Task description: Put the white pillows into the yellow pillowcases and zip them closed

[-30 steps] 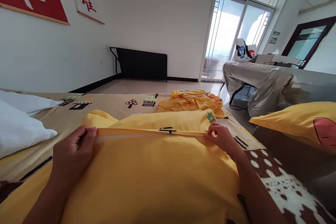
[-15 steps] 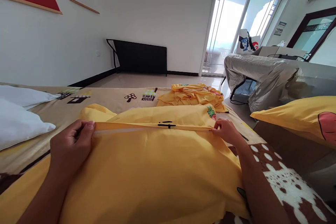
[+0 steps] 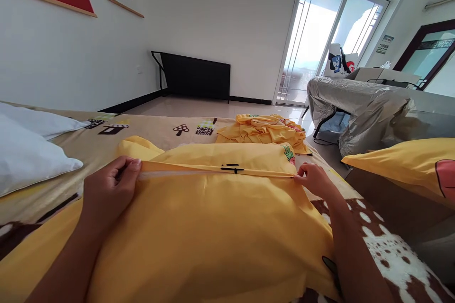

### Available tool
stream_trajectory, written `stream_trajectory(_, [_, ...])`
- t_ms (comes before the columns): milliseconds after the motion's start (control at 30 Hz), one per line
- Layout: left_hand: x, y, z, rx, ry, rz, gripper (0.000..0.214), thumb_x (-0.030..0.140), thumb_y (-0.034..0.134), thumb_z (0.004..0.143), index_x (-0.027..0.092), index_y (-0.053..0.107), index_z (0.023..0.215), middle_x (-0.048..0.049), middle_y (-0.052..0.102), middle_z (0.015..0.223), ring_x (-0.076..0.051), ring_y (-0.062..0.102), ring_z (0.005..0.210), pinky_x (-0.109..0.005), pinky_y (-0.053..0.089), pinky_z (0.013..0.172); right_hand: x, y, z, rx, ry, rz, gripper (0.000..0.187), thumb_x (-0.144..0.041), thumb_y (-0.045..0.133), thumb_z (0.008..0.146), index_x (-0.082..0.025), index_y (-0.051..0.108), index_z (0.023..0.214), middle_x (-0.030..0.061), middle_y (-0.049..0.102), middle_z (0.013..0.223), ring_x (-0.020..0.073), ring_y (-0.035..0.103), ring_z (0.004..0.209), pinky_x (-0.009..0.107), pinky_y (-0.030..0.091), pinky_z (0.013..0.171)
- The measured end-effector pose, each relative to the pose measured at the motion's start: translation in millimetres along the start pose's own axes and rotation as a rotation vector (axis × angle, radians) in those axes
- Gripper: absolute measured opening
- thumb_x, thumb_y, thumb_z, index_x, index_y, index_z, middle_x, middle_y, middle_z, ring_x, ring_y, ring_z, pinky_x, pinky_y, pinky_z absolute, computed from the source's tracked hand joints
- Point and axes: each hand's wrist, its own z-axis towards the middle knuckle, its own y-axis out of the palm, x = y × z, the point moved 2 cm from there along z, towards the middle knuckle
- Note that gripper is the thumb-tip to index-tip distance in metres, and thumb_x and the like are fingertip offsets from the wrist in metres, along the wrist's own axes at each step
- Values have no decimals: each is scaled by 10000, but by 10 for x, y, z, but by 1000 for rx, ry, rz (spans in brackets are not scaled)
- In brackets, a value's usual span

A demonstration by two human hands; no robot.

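Note:
A yellow pillowcase (image 3: 209, 232) with a carrot print lies in front of me, a white strip showing along its opening edge. My left hand (image 3: 113, 189) pinches the left end of that edge between thumb and fingers. At the other end, my right hand (image 3: 314, 180) grips the edge near the printed carrot top. The edge is stretched nearly straight between both hands. Whether a pillow is inside cannot be made out.
White pillows (image 3: 35, 151) lie at the left on a patterned blanket (image 3: 156, 125). Crumpled yellow fabric (image 3: 263, 132) is heaped beyond the pillowcase. At the right, a yellow pillow (image 3: 408, 158) rests on a cardboard box (image 3: 391, 199). A plastic-covered table (image 3: 369, 99) stands behind it.
The view has shifted slightly, so most things sit a little further right. Both hands keep their hold on the pillowcase edge.

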Motion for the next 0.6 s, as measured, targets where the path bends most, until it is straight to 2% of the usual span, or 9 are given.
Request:
stream_trajectory(267, [-65, -4, 13, -16, 20, -26, 212, 370, 482, 770, 188, 537, 676, 50, 442, 508, -94, 391, 497, -197, 297, 479, 24, -48, 3, 163, -40, 30, 138, -253, 561, 703, -187, 562, 582, 18, 591, 711, 126, 471, 587, 257, 328, 592])
stream_trajectory(433, [-103, -23, 40, -27, 0, -64, 224, 393, 513, 752, 183, 589, 729, 46, 503, 579, -94, 436, 560, -186, 324, 512, 38, -38, 38, 133, -89, 140, 198, -316, 557, 738, -185, 573, 591, 20, 591, 714, 125, 473, 579, 261, 348, 600])
stream_trajectory(600, [-95, -18, 33, -30, -17, -68, 244, 412, 502, 742, 186, 592, 726, 39, 521, 593, -102, 443, 575, -193, 326, 517, 4, 55, 49, 146, -181, 90, 192, -302, 526, 777, -180, 560, 632, 35, 603, 794, 124, 487, 612, 258, 346, 618])
